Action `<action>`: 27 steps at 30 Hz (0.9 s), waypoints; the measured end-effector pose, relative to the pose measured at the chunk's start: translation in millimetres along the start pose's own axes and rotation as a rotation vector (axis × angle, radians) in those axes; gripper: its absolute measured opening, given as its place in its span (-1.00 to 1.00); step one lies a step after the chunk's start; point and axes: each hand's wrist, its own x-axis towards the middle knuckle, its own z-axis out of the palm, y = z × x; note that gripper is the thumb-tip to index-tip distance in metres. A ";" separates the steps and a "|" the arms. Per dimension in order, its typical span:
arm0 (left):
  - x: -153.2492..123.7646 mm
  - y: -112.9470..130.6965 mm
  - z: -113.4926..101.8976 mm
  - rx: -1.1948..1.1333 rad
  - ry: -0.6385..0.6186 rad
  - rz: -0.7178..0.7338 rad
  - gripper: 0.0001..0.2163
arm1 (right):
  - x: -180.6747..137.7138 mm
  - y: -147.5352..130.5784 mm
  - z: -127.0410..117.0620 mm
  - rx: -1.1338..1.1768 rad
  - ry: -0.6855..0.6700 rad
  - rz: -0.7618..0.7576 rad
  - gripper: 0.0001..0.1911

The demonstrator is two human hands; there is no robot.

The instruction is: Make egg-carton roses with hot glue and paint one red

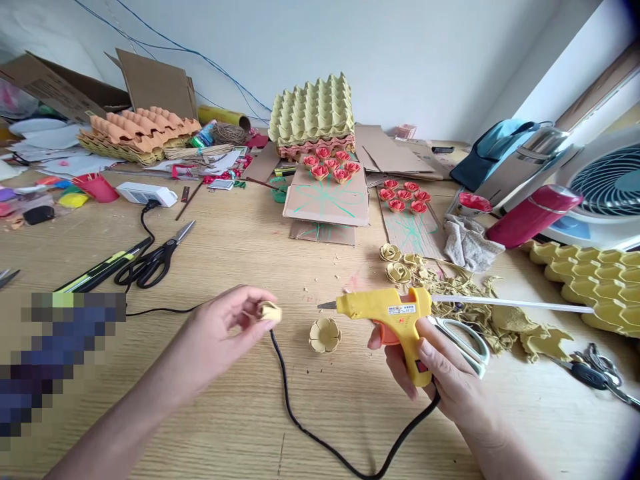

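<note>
Between the thumb and fingers of my left hand is a small yellowish egg-carton flower piece. My right hand grips a yellow hot glue gun by its handle, with the nozzle pointing left toward the flower piece but apart from it. A long white glue stick sticks out of the gun's back. On the table between my hands lies an open carton flower cup. The gun's black cord loops below. White-handled scissors lie partly hidden behind my right hand.
Finished yellow flowers and carton scraps lie beyond the gun. Red flowers rest on cardboard, with egg trays behind. Black scissors and a cutter knife lie left. A pink bottle and fan stand right.
</note>
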 end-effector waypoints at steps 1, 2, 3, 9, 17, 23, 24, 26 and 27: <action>5.1 7.4 7.9 -0.138 -0.065 -0.010 -0.77 | -1.1 -1.4 1.3 -0.012 0.004 0.010 -0.54; 10.4 13.8 17.6 -0.263 -0.140 -0.010 -0.75 | -2.5 -3.0 2.3 -0.024 0.014 0.012 -0.51; 15.4 18.7 28.1 -0.373 -0.206 -0.032 -0.74 | -4.1 -4.4 2.8 -0.035 0.029 0.009 -0.49; 28.2 16.5 71.3 -0.861 -0.302 -0.183 -0.57 | -11.6 -2.6 -0.3 -0.157 0.098 -0.010 -0.45; 28.7 7.2 61.3 -0.961 -0.230 -0.174 -0.61 | -13.5 -0.5 3.1 -0.252 0.156 0.059 -0.46; 29.4 3.8 61.1 -0.965 -0.238 -0.176 -0.66 | -13.7 1.0 1.7 -0.258 0.180 0.046 -0.47; 29.2 2.9 61.7 -0.966 -0.237 -0.169 -0.66 | -13.5 1.4 1.4 -0.260 0.176 0.043 -0.47; 28.9 1.2 62.9 -0.969 -0.237 -0.150 -0.67 | -13.2 1.6 1.0 -0.263 0.167 0.035 -0.47; 28.7 0.3 63.5 -0.969 -0.242 -0.139 -0.68 | -13.0 1.4 1.0 -0.263 0.163 0.033 -0.47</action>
